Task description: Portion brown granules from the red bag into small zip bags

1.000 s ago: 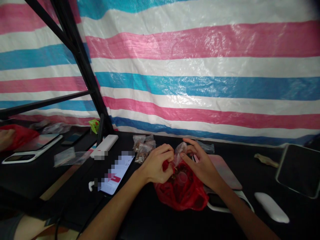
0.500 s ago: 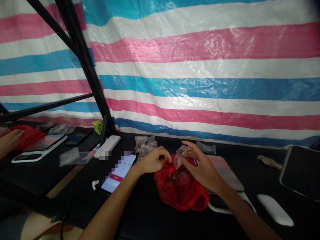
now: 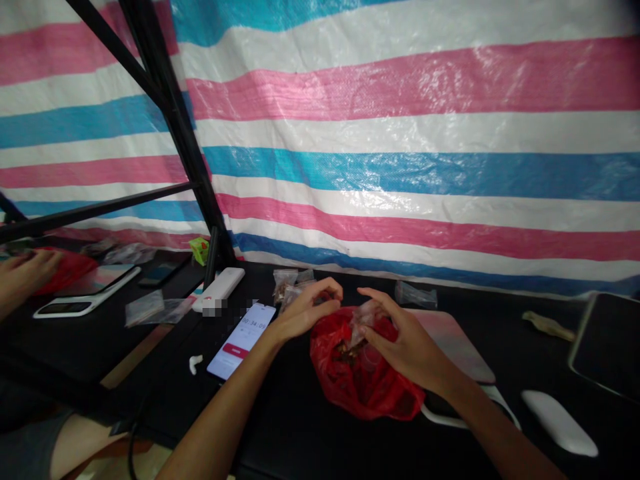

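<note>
A crumpled red plastic bag (image 3: 367, 393) lies open on the black table, with small brown pieces (image 3: 345, 353) and a clear round cup-like item (image 3: 369, 357) inside. My right hand (image 3: 407, 340) pinches a small clear plastic bag (image 3: 360, 323) just over that opening. At the red bag's left rim is my left hand (image 3: 307, 310), its fingers curved and a gap showing between thumb and fingertips; nothing is visible in it. Behind it, partly hidden, are several filled clear bags (image 3: 287, 283).
A phone (image 3: 240, 343), a white earbud (image 3: 195, 363) and a white box-shaped device (image 3: 220, 290) lie left. Rightward are a digital scale (image 3: 450, 340), a white case (image 3: 559, 421) and a dark tablet-like object (image 3: 607, 343). Another person's hand (image 3: 25, 277) works beyond the black frame (image 3: 187, 153).
The clear bag in my right hand has dropped lower toward the red bag's opening. My left hand's fingers have lifted and spread from their tighter curl. The view has shifted slightly.
</note>
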The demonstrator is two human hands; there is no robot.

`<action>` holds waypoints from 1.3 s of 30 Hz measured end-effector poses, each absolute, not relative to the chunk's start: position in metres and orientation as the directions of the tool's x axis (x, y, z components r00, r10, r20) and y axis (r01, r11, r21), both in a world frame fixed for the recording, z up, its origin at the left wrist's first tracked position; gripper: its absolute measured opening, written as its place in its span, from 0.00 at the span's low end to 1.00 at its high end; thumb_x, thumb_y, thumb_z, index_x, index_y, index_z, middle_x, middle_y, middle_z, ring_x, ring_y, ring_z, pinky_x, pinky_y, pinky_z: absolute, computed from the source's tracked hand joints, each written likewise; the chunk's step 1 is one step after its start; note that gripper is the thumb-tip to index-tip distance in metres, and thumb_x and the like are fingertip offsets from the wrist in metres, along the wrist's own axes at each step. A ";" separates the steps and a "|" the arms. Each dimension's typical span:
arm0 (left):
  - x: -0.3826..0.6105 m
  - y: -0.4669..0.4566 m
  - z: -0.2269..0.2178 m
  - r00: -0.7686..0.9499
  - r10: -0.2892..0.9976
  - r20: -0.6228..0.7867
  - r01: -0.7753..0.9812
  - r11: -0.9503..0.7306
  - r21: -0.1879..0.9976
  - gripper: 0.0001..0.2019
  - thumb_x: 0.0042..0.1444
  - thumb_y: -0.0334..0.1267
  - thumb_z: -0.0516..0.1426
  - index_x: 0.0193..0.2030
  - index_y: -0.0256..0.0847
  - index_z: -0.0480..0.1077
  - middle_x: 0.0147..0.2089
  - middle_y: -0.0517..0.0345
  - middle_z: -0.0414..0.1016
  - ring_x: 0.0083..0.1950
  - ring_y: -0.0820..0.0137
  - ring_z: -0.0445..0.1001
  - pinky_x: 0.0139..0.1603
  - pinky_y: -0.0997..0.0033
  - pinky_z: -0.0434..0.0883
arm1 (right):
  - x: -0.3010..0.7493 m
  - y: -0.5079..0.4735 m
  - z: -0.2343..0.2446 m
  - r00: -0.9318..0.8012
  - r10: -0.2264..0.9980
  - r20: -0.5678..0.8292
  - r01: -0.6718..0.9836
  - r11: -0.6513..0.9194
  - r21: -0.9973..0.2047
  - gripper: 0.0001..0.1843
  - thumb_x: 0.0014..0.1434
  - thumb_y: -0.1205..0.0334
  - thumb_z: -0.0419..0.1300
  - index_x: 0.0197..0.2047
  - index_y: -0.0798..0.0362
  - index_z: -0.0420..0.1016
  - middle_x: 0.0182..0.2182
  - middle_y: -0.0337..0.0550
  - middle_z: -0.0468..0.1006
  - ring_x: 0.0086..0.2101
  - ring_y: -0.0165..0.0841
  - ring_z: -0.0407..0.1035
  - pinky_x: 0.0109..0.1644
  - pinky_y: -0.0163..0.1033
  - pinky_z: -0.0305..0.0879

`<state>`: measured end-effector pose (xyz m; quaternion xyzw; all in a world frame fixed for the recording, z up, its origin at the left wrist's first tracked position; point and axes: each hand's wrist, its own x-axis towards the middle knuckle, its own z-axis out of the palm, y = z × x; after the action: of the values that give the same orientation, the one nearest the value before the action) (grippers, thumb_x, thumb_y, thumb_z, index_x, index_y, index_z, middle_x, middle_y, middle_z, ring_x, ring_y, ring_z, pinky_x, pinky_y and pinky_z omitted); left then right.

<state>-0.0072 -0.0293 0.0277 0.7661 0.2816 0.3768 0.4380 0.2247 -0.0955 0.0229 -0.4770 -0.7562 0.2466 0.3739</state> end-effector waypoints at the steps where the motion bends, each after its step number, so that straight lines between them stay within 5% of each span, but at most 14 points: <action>1: -0.006 -0.034 0.031 0.613 0.721 0.322 0.101 -0.476 0.874 0.12 0.59 0.40 0.61 0.49 0.41 0.73 0.49 0.54 0.75 0.52 0.64 0.72 0.55 0.64 0.67 | 0.225 -0.096 0.023 -0.276 0.903 0.329 0.535 0.428 -0.728 0.33 0.63 0.61 0.62 0.70 0.42 0.62 0.55 0.45 0.80 0.52 0.42 0.77 0.61 0.51 0.70; 5: 0.001 -0.044 0.028 0.757 0.614 0.224 0.211 -0.555 0.805 0.30 0.47 0.43 0.73 0.56 0.44 0.72 0.56 0.54 0.74 0.58 0.62 0.69 0.65 0.59 0.63 | 0.226 -0.097 0.024 -0.292 0.909 0.297 0.559 0.414 -0.719 0.36 0.62 0.60 0.63 0.71 0.41 0.60 0.55 0.45 0.80 0.53 0.42 0.76 0.60 0.50 0.70; 10: 0.007 -0.040 0.017 0.725 0.654 0.215 0.280 -0.566 0.775 0.14 0.51 0.43 0.71 0.41 0.41 0.78 0.47 0.56 0.74 0.53 0.65 0.71 0.55 0.67 0.69 | 0.226 -0.094 0.023 -0.256 0.908 0.333 0.521 0.420 -0.743 0.33 0.62 0.61 0.63 0.69 0.42 0.63 0.51 0.43 0.81 0.48 0.40 0.77 0.53 0.46 0.73; 15: 0.012 -0.041 0.020 0.681 0.685 0.260 0.243 -0.546 0.802 0.11 0.54 0.44 0.69 0.37 0.39 0.79 0.46 0.55 0.77 0.48 0.67 0.74 0.51 0.69 0.70 | 0.227 -0.092 0.029 -0.241 0.830 0.503 0.458 0.554 -0.695 0.06 0.65 0.60 0.61 0.45 0.47 0.77 0.42 0.44 0.79 0.43 0.39 0.74 0.50 0.44 0.73; 17: 0.013 -0.041 0.021 0.675 0.688 0.267 0.227 -0.538 0.812 0.12 0.53 0.45 0.70 0.38 0.39 0.79 0.45 0.54 0.78 0.48 0.66 0.75 0.51 0.69 0.70 | 0.228 -0.091 0.032 -0.222 0.789 0.573 0.477 0.600 -0.642 0.04 0.66 0.61 0.61 0.41 0.47 0.78 0.43 0.46 0.77 0.45 0.40 0.73 0.51 0.45 0.71; 22: 0.012 -0.039 0.022 0.597 0.738 0.315 0.195 -0.514 0.835 0.18 0.52 0.45 0.70 0.47 0.40 0.79 0.48 0.52 0.81 0.49 0.64 0.76 0.54 0.65 0.71 | 0.236 -0.083 0.032 -0.133 0.787 0.603 0.536 0.569 -0.624 0.09 0.66 0.58 0.61 0.49 0.46 0.76 0.40 0.44 0.77 0.39 0.37 0.71 0.45 0.44 0.70; 29: 0.009 -0.034 0.023 0.426 0.791 0.439 0.198 -0.555 0.808 0.14 0.55 0.40 0.68 0.47 0.39 0.80 0.47 0.52 0.81 0.48 0.64 0.76 0.55 0.64 0.71 | 0.254 -0.074 0.027 -0.081 0.804 0.590 0.580 0.519 -0.628 0.07 0.66 0.57 0.61 0.46 0.47 0.75 0.40 0.42 0.80 0.37 0.37 0.73 0.45 0.44 0.70; 35: 0.011 -0.038 0.022 0.552 0.757 0.349 0.139 -0.496 0.857 0.17 0.51 0.39 0.71 0.46 0.38 0.77 0.47 0.54 0.80 0.48 0.66 0.76 0.55 0.66 0.71 | 0.245 -0.079 0.025 -0.115 0.817 0.565 0.450 0.550 -0.703 0.16 0.67 0.58 0.60 0.58 0.45 0.69 0.44 0.43 0.79 0.40 0.36 0.74 0.47 0.44 0.72; 39: 0.014 -0.043 0.022 0.633 0.700 0.329 0.108 -0.501 0.859 0.14 0.50 0.39 0.71 0.40 0.38 0.75 0.44 0.55 0.78 0.45 0.68 0.76 0.51 0.68 0.71 | 0.242 -0.081 0.028 -0.123 0.779 0.615 0.454 0.595 -0.663 0.04 0.68 0.58 0.61 0.45 0.45 0.76 0.38 0.43 0.78 0.37 0.37 0.73 0.42 0.43 0.71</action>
<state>0.0140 -0.0430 0.0216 0.7950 0.2543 0.3443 0.4299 0.2416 -0.0807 0.0280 -0.4208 -0.7323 0.1588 0.5113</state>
